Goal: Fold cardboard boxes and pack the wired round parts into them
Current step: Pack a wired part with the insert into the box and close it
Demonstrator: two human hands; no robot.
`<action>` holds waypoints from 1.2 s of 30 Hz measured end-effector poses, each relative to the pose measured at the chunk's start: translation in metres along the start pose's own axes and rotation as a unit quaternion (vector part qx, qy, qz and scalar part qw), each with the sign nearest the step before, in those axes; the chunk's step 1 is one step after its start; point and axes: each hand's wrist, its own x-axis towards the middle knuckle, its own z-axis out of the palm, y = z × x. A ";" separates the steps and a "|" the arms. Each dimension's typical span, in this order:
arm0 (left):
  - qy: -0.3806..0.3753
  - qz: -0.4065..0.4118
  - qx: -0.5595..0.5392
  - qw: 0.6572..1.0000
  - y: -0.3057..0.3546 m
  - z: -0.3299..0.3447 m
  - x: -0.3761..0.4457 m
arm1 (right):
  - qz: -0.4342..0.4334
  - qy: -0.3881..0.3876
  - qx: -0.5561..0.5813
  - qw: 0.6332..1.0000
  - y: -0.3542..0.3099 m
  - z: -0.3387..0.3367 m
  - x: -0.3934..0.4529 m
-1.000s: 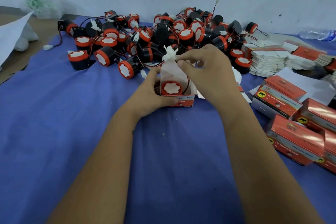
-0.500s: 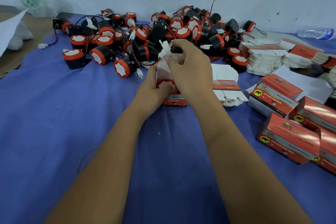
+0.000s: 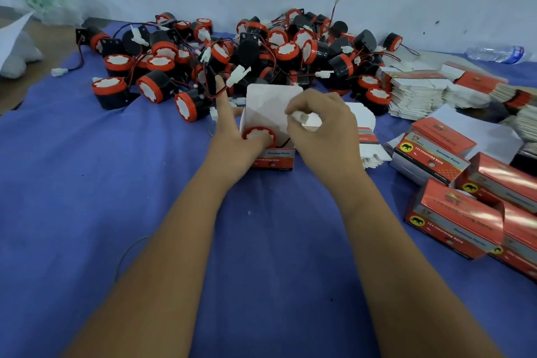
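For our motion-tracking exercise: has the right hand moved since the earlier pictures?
Yes. The right hand came down from the flap top of the open box toward its mouth, pinching the white connector.

Open box [image 3: 273, 154]: left wall covered by the left hand [image 3: 232, 139], right side by the right hand [image 3: 322, 128]. Round part [image 3: 258, 135] inside: only the orange rim is seen. Print on the box front: blurred, not fully legible. Packed boxes [image 3: 465, 212], lower right: cut off by the frame edge. Bottle [image 3: 497, 53], upper right: blurred, partly cropped.
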 end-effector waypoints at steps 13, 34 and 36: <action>-0.033 0.005 -0.003 0.999 -0.003 -0.002 -0.001 | -0.033 -0.021 -0.072 0.997 0.010 0.010 -0.012; -0.044 -0.010 0.014 0.999 -0.005 -0.001 0.000 | 0.009 0.005 -0.142 0.990 0.010 0.021 -0.014; -0.032 0.001 0.023 0.999 -0.003 0.000 0.000 | -0.028 0.001 -0.193 0.981 0.011 0.017 -0.014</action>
